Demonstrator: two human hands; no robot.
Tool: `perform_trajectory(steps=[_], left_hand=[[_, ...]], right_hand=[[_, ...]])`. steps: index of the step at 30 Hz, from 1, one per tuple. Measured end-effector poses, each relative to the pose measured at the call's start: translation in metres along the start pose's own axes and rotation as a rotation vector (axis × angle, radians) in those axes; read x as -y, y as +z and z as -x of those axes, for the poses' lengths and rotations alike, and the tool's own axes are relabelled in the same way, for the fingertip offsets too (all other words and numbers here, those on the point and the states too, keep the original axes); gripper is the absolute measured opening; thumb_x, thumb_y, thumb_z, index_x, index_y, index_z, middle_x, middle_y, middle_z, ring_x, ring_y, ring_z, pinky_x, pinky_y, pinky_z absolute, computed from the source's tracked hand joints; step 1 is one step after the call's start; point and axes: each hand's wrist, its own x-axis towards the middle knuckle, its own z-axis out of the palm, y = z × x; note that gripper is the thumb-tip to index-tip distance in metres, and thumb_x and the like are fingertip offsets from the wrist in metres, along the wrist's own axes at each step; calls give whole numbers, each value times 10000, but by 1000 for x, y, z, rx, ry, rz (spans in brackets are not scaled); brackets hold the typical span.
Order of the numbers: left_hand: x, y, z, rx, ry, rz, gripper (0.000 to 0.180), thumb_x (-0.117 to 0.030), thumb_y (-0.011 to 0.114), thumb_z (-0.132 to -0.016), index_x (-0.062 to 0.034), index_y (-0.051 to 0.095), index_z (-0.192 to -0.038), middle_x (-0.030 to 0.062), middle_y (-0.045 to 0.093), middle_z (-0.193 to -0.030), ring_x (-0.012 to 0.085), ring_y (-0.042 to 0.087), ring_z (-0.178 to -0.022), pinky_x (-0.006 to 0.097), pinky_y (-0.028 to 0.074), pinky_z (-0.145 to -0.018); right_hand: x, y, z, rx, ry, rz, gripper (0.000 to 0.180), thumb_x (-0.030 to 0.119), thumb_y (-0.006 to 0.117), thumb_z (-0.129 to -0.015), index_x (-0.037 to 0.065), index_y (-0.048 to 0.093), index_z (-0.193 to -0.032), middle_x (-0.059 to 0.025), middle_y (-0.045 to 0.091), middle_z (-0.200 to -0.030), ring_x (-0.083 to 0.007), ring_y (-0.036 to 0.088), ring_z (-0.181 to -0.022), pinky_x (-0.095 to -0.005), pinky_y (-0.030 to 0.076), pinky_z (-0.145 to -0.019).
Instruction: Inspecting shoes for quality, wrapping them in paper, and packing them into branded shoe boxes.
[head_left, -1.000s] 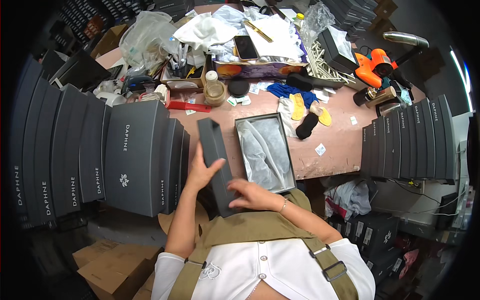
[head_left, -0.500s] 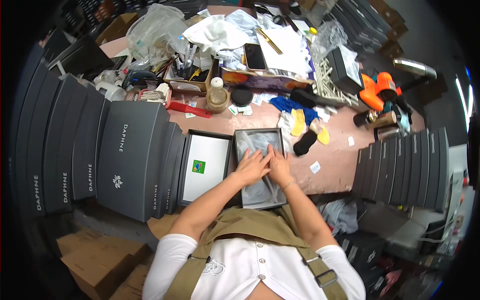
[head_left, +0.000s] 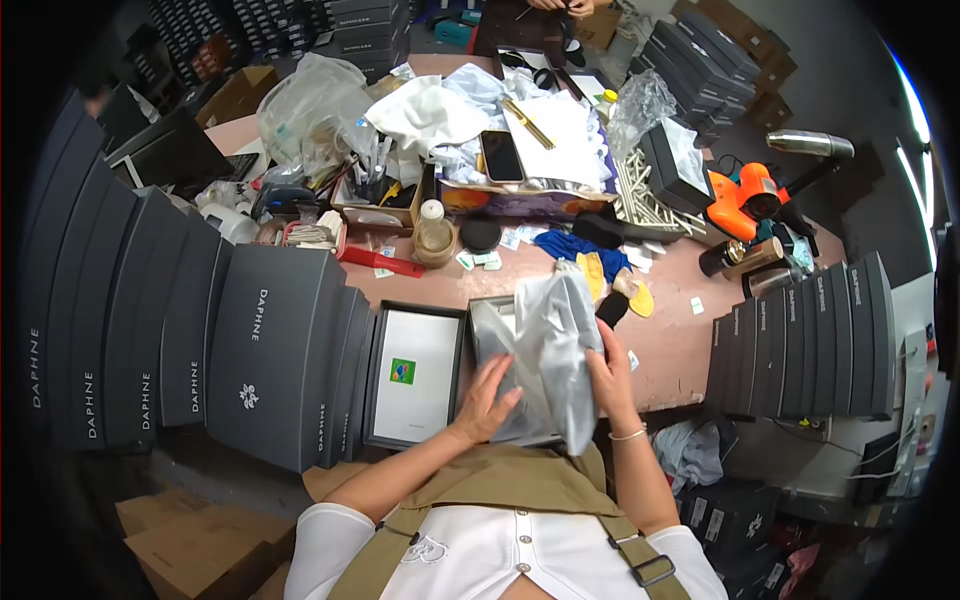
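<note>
Both your hands are now on the grey translucent plastic bag, which half a second ago was lying flat inside the open dark grey cardboard box and is now lifted up, standing above the box at the near edge of the pink worktop. Your left hand rests with spread fingers on the lower left part of the bag, and your right hand grasps its right side. It seems the content is coming out of the box, or is being turned in it. The box lid, white inside with a small green sticker, lies just left of the box, where it lay half a second ago. Left of the lid stands a row of dark grey boxes.
</note>
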Motion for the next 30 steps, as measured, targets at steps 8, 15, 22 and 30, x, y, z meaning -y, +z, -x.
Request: perform_trajectory(steps=[8,15,22,30], left_hand=[[-29,-21,33,-187,-275,915,695,-541,529,-895,0,444,-1322,99,555,-1232,179,557,-1098,319,444,-951],[-43,-35,57,-251,-294,1274,721,-577,451,-904,-49,382,-1390,106,516,-1312,228,538,-1169,369,428,-1011],[52,-38,74,-202,-147,1358,492,-321,463,-978,-42,394,-1379,97,490,-1320,173,483,-1186,333,418,-998],[-34,-105,78,192,-264,314,431,-192,642,-879,5,549,-1251,63,630,-1121,142,574,-1036,285,460,-902]], right_hand=[[57,77,41,-133,-388,109,448,161,601,-870,-23,485,-1262,-148,538,-1212,-207,516,-1072,-295,407,-903],[92,72,46,326,-336,304,241,210,626,-893,10,550,-783,-75,557,-640,-196,460,-515,-313,386,-508],[29,92,88,1305,-398,599,187,206,570,-856,31,628,-880,-148,636,-784,-358,619,-792,-424,496,-691],[114,14,11,638,-346,186,497,329,736,-805,-12,616,-1145,-143,654,-1110,-222,626,-1005,-310,465,-901]])
